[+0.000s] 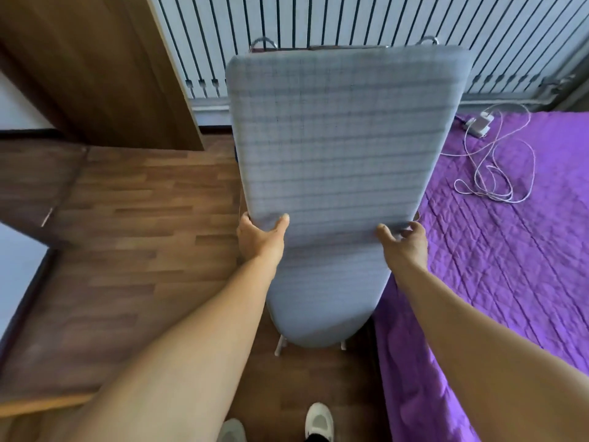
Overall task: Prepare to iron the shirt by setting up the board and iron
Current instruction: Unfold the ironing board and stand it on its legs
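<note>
- Wardrobe door [95, 68] of dark wood at far left, above a wood-plank floor [143, 218]
- Left hand [259, 237] grips the left edge of the ironing board [334, 148], thumb lying on the grey checked cover, fingers curled round under the edge
- Ironing board sits in the middle, between the floor and the bed, narrow rounded end toward the person, wide end toward the vertical blinds [350, 23]; white legs [279, 344] show just under the near end
- Right hand [403, 242] holds the board's right edge, thumb on the cover, fingers bent round the rim
- White shoes [319, 421] on the floor below the board's tip
- Purple quilted bedspread [510, 250] at right, touching or just beside the board's right edge
- White charger with its tangled cable [497, 161] lies on the bedspread, well apart from the hands
</note>
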A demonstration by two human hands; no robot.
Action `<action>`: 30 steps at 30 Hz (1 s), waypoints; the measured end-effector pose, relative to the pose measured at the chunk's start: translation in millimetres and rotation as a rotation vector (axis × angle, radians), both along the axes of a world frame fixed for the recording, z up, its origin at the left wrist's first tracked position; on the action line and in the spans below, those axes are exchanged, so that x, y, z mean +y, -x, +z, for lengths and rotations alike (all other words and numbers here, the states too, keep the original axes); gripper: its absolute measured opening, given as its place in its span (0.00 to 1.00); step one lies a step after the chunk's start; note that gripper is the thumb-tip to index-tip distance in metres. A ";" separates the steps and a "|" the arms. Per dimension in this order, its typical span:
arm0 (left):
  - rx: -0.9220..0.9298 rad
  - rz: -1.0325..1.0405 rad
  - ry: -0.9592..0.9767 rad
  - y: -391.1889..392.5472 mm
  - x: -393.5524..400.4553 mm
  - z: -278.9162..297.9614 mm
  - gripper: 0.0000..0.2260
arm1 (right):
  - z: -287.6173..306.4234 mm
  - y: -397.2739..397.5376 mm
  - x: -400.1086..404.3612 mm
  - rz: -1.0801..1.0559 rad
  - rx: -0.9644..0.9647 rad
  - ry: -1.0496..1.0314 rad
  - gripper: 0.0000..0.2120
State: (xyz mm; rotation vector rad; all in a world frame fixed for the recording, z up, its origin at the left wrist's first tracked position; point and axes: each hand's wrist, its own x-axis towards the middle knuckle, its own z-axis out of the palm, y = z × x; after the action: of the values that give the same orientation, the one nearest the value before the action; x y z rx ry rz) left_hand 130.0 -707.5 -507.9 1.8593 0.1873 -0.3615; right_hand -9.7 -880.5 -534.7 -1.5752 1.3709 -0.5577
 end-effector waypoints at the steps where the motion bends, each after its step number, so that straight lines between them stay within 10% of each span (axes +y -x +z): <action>1: 0.009 0.008 -0.004 0.3 -0.2 -5.2 0.28 | -5.3 0.3 -4.2 -0.008 0.008 0.007 0.30; 30: 0.157 -0.077 0.026 29.1 29.8 -50.7 0.19 | -55.1 47.7 -18.5 0.054 -0.173 -0.336 0.28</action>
State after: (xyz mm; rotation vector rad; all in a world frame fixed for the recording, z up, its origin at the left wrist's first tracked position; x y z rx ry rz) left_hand 100.9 -677.7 -558.6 1.8161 0.2168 -0.5611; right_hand -57.3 -899.1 -589.9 -1.2590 1.2167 -0.3966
